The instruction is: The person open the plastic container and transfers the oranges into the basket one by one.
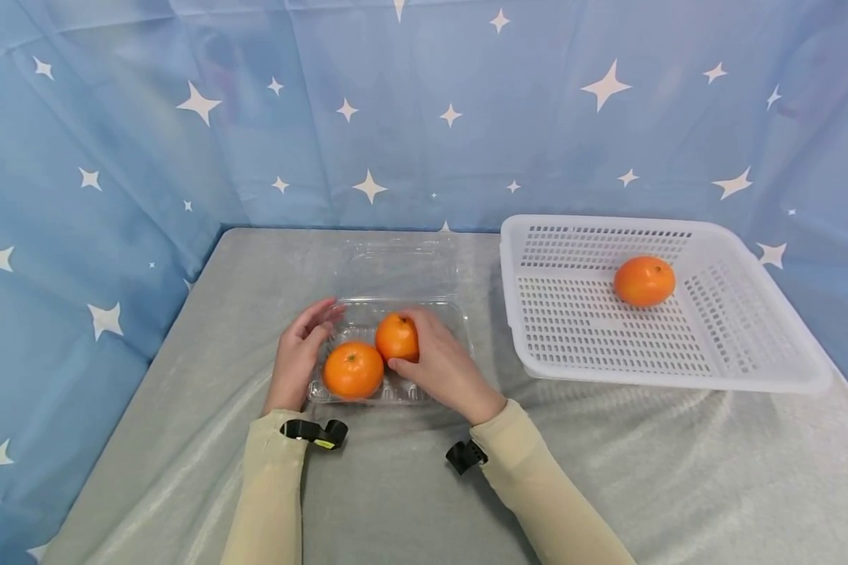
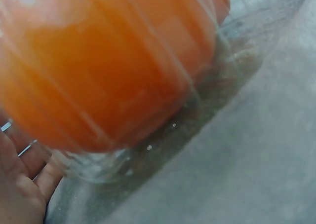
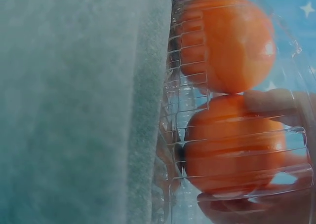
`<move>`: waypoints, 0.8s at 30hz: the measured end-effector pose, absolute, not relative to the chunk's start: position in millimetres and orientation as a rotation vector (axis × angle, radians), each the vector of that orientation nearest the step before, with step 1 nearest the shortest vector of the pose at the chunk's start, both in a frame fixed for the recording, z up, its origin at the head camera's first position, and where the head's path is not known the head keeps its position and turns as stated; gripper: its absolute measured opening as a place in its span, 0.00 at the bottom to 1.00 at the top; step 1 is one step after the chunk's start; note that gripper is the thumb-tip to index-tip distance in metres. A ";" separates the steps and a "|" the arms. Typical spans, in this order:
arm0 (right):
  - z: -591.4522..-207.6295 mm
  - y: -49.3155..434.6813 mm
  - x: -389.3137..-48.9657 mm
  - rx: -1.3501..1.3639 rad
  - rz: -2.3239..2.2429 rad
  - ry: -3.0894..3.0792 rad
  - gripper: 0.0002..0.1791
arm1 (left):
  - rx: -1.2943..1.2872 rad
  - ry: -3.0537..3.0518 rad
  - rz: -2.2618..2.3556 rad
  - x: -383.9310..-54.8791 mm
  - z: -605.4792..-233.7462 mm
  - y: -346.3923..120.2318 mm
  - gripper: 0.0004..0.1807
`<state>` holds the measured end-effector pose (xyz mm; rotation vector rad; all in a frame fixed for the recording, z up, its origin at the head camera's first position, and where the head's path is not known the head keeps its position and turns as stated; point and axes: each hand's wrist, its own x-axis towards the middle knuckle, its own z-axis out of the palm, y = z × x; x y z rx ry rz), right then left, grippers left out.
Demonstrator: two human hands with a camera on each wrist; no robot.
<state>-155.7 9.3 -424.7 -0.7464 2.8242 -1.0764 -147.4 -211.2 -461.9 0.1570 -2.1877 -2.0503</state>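
A clear plastic clamshell box [image 1: 438,390] lies on the table with its transparent lid [image 1: 403,271] folded back away from the person. Inside, at the front left, sits one orange [image 1: 353,370], also seen large through the box wall in the left wrist view. My right hand [image 1: 444,362] grips a second orange [image 1: 396,337] between thumb and fingers, within the box and against the first. The right wrist view shows both through the ribbed plastic. At the box's left side is my left hand [image 1: 301,353], its fingers loosely extended along the rim.
To the right stands a white perforated plastic basket [image 1: 537,372] with one more orange [image 1: 645,281] in it. A grey cloth [image 1: 389,494] covers the table. Behind and to the left hangs a blue curtain [image 1: 410,149] with white stars.
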 end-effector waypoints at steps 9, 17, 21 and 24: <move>-423.2 7.9 -154.0 -0.726 -1.083 2.841 0.34 | 0.141 -2.181 -2.075 -141.8 -449.0 -207.3 0.20; -425.5 7.6 -155.7 -0.848 -1.024 2.883 0.35 | 0.132 -2.178 -2.078 -139.4 -440.3 -204.3 0.21; -427.3 7.7 -156.1 -0.880 -1.005 2.900 0.34 | 0.163 -2.199 -2.057 -138.7 -439.7 -203.7 0.20; -427.6 8.0 -155.2 -0.862 -1.003 2.908 0.34 | 0.178 -2.207 -2.051 -138.6 -439.6 -203.2 0.19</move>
